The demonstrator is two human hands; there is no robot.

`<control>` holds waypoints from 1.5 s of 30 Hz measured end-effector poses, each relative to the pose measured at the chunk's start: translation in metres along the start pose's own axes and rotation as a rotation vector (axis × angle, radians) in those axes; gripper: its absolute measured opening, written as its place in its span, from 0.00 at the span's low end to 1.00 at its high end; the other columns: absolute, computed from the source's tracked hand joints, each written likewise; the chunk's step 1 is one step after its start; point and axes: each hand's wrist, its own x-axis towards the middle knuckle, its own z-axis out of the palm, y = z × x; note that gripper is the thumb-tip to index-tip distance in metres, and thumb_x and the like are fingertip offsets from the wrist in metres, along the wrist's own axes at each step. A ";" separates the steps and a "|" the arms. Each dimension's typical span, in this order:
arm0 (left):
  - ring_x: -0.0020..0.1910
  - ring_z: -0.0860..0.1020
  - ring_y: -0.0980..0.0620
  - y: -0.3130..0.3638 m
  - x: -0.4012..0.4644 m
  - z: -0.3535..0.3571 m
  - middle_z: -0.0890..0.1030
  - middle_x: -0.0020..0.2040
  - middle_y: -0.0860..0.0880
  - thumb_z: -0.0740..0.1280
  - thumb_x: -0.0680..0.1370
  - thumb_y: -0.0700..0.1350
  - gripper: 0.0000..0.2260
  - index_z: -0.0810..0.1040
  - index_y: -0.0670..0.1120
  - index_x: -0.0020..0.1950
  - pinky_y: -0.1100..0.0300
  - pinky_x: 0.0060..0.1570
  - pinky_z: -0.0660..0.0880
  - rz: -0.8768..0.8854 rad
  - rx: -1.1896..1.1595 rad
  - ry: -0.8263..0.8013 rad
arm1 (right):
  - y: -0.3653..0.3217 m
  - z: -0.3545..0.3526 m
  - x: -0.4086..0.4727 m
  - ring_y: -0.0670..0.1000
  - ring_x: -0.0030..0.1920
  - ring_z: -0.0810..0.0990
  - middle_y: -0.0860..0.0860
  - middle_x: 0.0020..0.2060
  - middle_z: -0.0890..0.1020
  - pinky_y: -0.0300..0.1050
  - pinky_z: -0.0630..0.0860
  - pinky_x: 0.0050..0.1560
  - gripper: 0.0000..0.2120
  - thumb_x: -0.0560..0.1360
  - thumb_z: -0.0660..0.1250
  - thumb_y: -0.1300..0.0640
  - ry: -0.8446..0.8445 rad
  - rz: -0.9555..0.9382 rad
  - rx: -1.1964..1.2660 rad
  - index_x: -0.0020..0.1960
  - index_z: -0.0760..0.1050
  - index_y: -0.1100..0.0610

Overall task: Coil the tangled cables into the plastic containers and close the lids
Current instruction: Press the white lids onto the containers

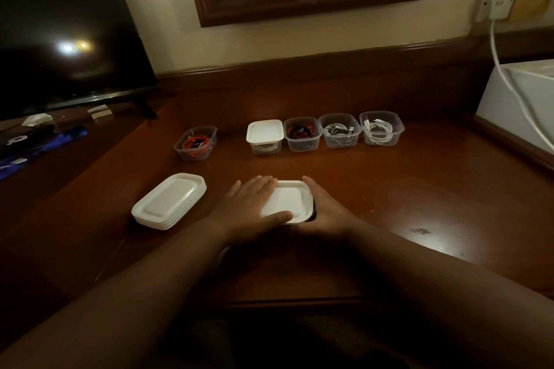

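Nearest the viewer, 2 bare forearms reach forward over a dark wooden desk (pixel 389 189) toward a white lid (pixel 289 201) that sits on a container, of which only a dark sliver shows at the lid's right edge. The left hand (pixel 251 204) lies flat with straight fingers along the lid's left side, its thumb pressing across the near edge. The right hand (pixel 322 210) rests against the lid's right side with its fingers extended along it; neither hand is curled into a fist. This looks like the pressing-down step of closing that container. The lid's long axis runs away from the viewer, tilted slightly right. Just left of the hands sits a stack of spare lids (pixel 169 201), about 4, its long axis slanting from near-left to far-right. Farther back stands a lone open container with a red cable (pixel 196 143), then a gap, then a row of 4: a closed container (pixel 265 135) with a white lid, an open container with red and black cable (pixel 301 133), and 2 open containers with white cables (pixel 340 130) and (pixel 381 128). By this view all cables seem coiled and boxed, so 1 lid is on, 1 is being fitted, and 4 containers remain to be closed. A dark television (pixel 66 24) stands far left.
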 end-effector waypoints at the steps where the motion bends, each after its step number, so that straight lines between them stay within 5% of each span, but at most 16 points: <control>1: 0.80 0.42 0.55 -0.001 0.001 0.002 0.44 0.82 0.54 0.46 0.71 0.76 0.45 0.43 0.53 0.81 0.48 0.78 0.41 -0.003 -0.003 0.016 | -0.002 -0.001 0.000 0.54 0.76 0.59 0.51 0.79 0.55 0.52 0.62 0.72 0.54 0.67 0.74 0.41 -0.023 0.012 0.023 0.80 0.45 0.52; 7: 0.80 0.45 0.54 -0.001 0.004 0.005 0.47 0.82 0.54 0.49 0.71 0.77 0.45 0.45 0.54 0.81 0.49 0.78 0.42 -0.019 -0.038 0.056 | -0.007 0.004 0.005 0.54 0.78 0.55 0.50 0.80 0.53 0.54 0.55 0.75 0.29 0.84 0.54 0.46 0.028 0.071 0.054 0.81 0.46 0.50; 15: 0.80 0.45 0.54 0.003 0.001 -0.002 0.47 0.82 0.54 0.50 0.67 0.78 0.49 0.45 0.54 0.81 0.50 0.77 0.42 -0.033 -0.055 0.013 | -0.003 0.013 0.004 0.51 0.75 0.61 0.50 0.78 0.60 0.45 0.61 0.69 0.27 0.84 0.54 0.47 0.165 0.011 -0.124 0.80 0.53 0.52; 26: 0.80 0.50 0.51 0.006 0.004 -0.001 0.50 0.81 0.53 0.52 0.66 0.81 0.51 0.47 0.53 0.81 0.49 0.76 0.48 -0.049 -0.073 0.017 | -0.013 0.006 0.005 0.53 0.74 0.64 0.52 0.77 0.63 0.49 0.64 0.70 0.26 0.83 0.56 0.52 0.127 0.056 -0.223 0.79 0.56 0.53; 29: 0.79 0.51 0.51 0.006 0.004 0.001 0.52 0.81 0.52 0.51 0.63 0.81 0.54 0.49 0.52 0.81 0.49 0.76 0.49 -0.064 -0.084 0.052 | -0.023 -0.002 0.020 0.54 0.62 0.75 0.56 0.66 0.74 0.51 0.73 0.62 0.18 0.83 0.56 0.53 0.112 0.150 -0.174 0.71 0.68 0.55; 32: 0.79 0.51 0.51 0.005 0.006 0.005 0.51 0.81 0.52 0.50 0.61 0.82 0.56 0.48 0.52 0.81 0.48 0.78 0.48 -0.074 -0.107 0.065 | -0.029 -0.002 0.033 0.52 0.53 0.74 0.55 0.59 0.75 0.48 0.73 0.51 0.15 0.84 0.55 0.52 0.087 0.188 -0.224 0.67 0.70 0.58; 38: 0.80 0.41 0.48 0.008 0.011 0.006 0.41 0.82 0.48 0.53 0.59 0.83 0.59 0.43 0.52 0.81 0.45 0.77 0.40 -0.142 -0.114 0.012 | -0.030 -0.007 0.036 0.55 0.64 0.71 0.55 0.69 0.71 0.55 0.69 0.65 0.22 0.84 0.52 0.47 0.011 0.181 -0.492 0.74 0.62 0.55; 45: 0.81 0.46 0.48 0.014 0.009 0.007 0.47 0.82 0.48 0.54 0.59 0.82 0.57 0.46 0.54 0.81 0.47 0.77 0.43 -0.173 -0.156 0.053 | -0.033 -0.011 0.039 0.58 0.70 0.68 0.56 0.72 0.68 0.60 0.63 0.69 0.25 0.83 0.51 0.45 -0.024 0.180 -0.684 0.77 0.58 0.53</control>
